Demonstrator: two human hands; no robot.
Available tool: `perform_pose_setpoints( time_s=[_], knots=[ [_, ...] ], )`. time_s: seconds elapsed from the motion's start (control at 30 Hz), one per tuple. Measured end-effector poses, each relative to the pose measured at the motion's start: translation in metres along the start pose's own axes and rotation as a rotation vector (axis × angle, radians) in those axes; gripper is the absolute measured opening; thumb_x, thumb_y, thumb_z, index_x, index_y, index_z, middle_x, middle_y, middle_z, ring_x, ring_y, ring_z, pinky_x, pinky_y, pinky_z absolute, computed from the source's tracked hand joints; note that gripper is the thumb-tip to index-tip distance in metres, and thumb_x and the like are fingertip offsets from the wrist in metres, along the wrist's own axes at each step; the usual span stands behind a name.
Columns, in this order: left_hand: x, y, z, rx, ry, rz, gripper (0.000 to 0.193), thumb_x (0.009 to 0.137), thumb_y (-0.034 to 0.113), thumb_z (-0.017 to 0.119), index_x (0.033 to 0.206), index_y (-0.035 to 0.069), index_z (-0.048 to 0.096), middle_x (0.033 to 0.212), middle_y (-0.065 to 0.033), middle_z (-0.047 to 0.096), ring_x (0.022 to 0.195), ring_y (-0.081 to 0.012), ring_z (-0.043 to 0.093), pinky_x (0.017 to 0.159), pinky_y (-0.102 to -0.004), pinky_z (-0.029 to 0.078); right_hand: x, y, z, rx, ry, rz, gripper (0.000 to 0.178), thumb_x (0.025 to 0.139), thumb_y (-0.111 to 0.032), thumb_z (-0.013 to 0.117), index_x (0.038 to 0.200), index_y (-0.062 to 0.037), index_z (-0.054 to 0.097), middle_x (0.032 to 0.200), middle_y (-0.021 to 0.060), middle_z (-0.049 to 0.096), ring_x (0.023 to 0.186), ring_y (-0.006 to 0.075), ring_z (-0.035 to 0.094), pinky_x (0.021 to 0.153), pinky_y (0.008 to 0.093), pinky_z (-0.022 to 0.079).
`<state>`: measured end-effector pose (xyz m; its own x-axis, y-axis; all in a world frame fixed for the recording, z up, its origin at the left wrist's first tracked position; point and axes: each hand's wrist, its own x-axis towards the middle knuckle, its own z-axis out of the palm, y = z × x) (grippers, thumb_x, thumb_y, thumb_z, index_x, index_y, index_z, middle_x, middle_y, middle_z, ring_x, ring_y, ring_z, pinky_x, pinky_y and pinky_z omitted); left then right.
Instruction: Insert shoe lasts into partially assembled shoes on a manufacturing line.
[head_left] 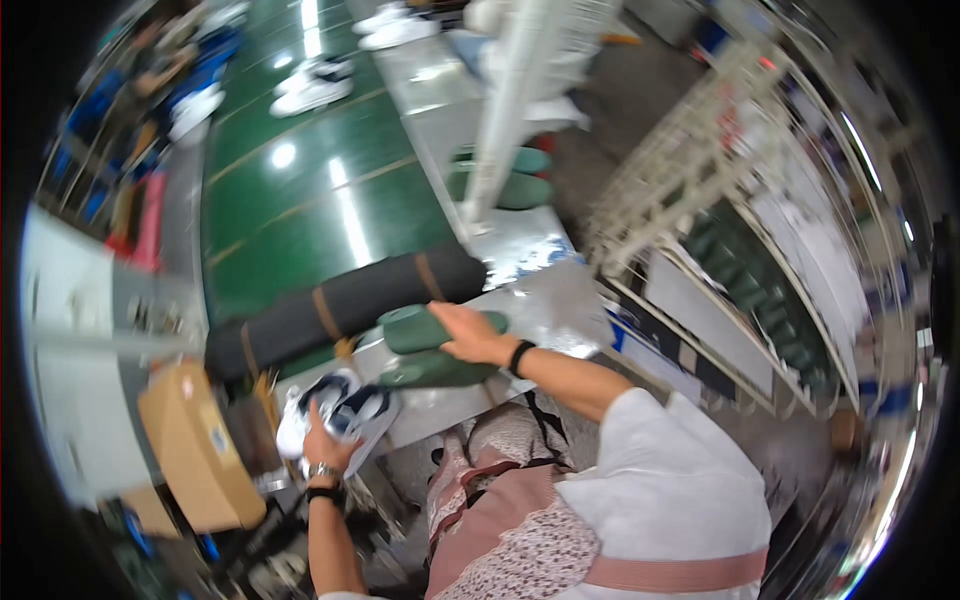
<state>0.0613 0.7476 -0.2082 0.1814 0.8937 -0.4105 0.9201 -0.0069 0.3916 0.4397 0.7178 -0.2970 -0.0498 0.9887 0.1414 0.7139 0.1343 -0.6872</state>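
A pair of white sneakers with navy parts (360, 402) sits at the near left end of the metal ledge (420, 425). My left hand (328, 442) grips the sneakers, thumb and fingers spread around their near side. To their right, two green foot-shaped pieces, apparently shoe lasts, lie side by side. My right hand (470, 335) is closed over the farther green shoe last (405, 330), its fingers across the top. The nearer green shoe last (430, 370) lies just below that hand. Blur hides the fingertips' exact contact.
Beyond the ledge, a black roller (370, 295) ends a green conveyor belt (290, 200) carrying more white shoes (312, 88). A white post (505, 120) rises at the right, beside more green lasts (520, 190). A rack (700, 200) stands right; a cardboard box (200, 450) is at left.
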Motion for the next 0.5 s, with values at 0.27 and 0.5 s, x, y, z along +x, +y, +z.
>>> perform_pose_setpoints(
  time_s=[0.27, 0.5],
  knots=[
    [0.027, -0.024, -0.008, 0.230, -0.026, 0.144, 0.091, 0.048, 0.026, 0.099, 0.126, 0.004, 0.058, 0.098, -0.0228, 0.073, 0.095, -0.0443, 0.069, 0.081, -0.0489, 0.054, -0.010, -0.057, 0.012, 0.164, -0.059, -0.051, 0.066, 0.069, -0.030, 0.081, 0.129, -0.0111, 0.060, 0.134, 0.0194, 0.054, 0.121, 0.0393, 0.053, 0.102, 0.0522, 0.043],
    [0.067, -0.016, -0.102, 0.259, -0.008, 0.383, 0.097, 0.040, 0.018, 0.098, 0.127, 0.001, 0.061, 0.087, -0.0218, 0.073, 0.085, -0.0420, 0.070, 0.077, -0.0466, 0.054, -0.003, -0.095, 0.049, -0.179, -0.109, 0.030, 0.030, 0.068, -0.020, 0.078, 0.097, -0.0123, 0.077, 0.138, 0.0180, 0.048, 0.132, 0.0373, 0.042, 0.114, 0.0621, 0.026]
  ],
)
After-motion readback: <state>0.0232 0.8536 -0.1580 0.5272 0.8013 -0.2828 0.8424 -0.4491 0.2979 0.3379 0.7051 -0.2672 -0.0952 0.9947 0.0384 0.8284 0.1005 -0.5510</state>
